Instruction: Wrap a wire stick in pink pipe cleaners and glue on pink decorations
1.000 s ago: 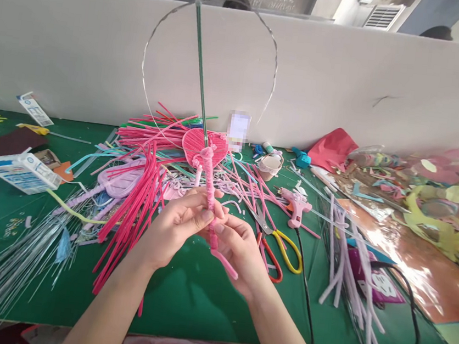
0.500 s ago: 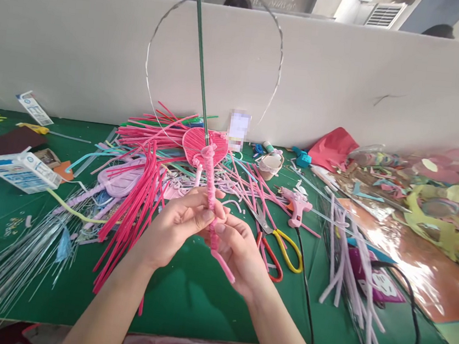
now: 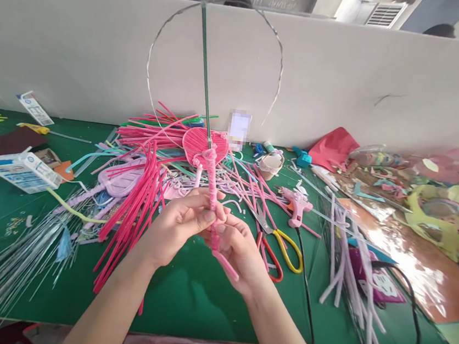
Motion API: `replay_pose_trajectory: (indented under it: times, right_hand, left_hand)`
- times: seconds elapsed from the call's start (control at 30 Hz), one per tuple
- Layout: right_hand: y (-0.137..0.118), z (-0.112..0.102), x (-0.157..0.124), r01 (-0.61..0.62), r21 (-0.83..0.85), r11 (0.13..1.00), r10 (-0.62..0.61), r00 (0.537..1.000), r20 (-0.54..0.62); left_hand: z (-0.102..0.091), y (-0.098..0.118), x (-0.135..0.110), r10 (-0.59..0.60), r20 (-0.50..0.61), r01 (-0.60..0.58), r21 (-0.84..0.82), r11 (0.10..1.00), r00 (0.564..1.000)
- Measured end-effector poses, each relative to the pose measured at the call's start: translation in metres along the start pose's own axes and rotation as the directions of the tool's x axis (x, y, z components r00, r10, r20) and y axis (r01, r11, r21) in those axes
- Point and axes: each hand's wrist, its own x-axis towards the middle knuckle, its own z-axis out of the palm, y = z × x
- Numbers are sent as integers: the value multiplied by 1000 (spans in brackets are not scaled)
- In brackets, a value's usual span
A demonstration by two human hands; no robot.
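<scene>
Both hands meet around a handle wrapped in pink pipe cleaner (image 3: 211, 178), held upright in front of me. My left hand (image 3: 185, 219) pinches it from the left side with thumb and fingers. Just below, my right hand (image 3: 237, 250) grips its lower part, and a loose pink pipe cleaner end (image 3: 225, 264) sticks out over the palm. From the handle's top rises a green stick (image 3: 205, 70), joined to a large round wire hoop (image 3: 281, 73). Behind the handle lies a pink fan-shaped piece (image 3: 195, 140).
Red-pink pipe cleaners (image 3: 136, 211) lie left of my hands, with thin wires (image 3: 25, 253) farther left. Scissors (image 3: 277, 243) and a pink glue gun (image 3: 298, 204) with a black cord lie on the right. Lilac pipe cleaners (image 3: 340, 256) are beyond them. A white partition (image 3: 348, 75) stands behind the green table.
The hoop and green stick have tilted slightly to the right. Both hands keep nearly the same place and hold on the handle.
</scene>
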Motion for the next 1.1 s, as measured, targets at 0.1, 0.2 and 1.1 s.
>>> replay_pose_trajectory:
  times: [0.1,0.2,1.1]
  right_hand:
    - [0,2,1,30,-26,999,-30,999,-19]
    - [3,-1,4,51,-52,997,-52,998,-27]
    - [24,-25,13,75,-551,831,-164,980,-114]
  left_hand:
    - [0,-2,1,-13,-17,13,18,1000,1000]
    - [1,-3,4,-24,-20,24,13,1000,1000]
    - [-17,-28,19,130,-311,5,397,918,942]
